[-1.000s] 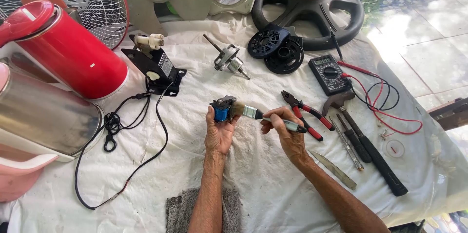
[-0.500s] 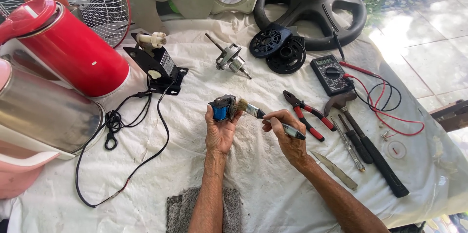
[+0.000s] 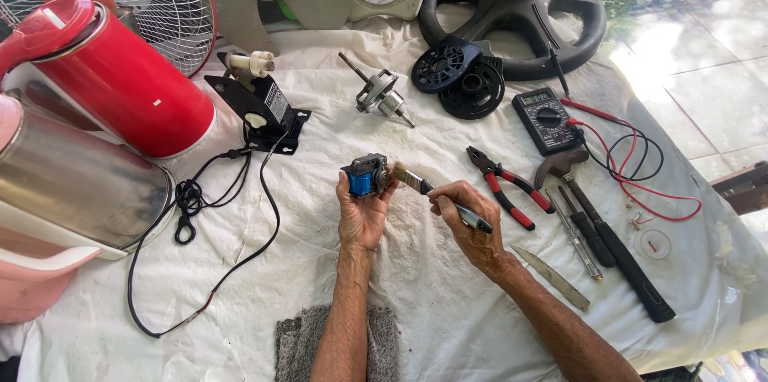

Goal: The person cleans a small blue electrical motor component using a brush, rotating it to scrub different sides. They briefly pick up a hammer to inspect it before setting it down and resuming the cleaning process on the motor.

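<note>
Left hand (image 3: 362, 218) grips small motor (image 3: 366, 175), right hand (image 3: 468, 222) grips brush (image 3: 416, 181), unchanged.

1. White cloth (image 3: 448, 302) covers the work surface.
2. Left: red kettle (image 3: 120, 86), steel pot (image 3: 72, 182), black cord (image 3: 200, 214).
3. Centre: black bracket (image 3: 260, 110), small motor (image 3: 380, 98), grey mat (image 3: 292, 346) at the near edge.
4. Right: multimeter (image 3: 546, 118), red-handled pliers (image 3: 508, 186), hammer (image 3: 608, 238), screwdrivers (image 3: 584, 230), knife blade (image 3: 550, 276).
</note>
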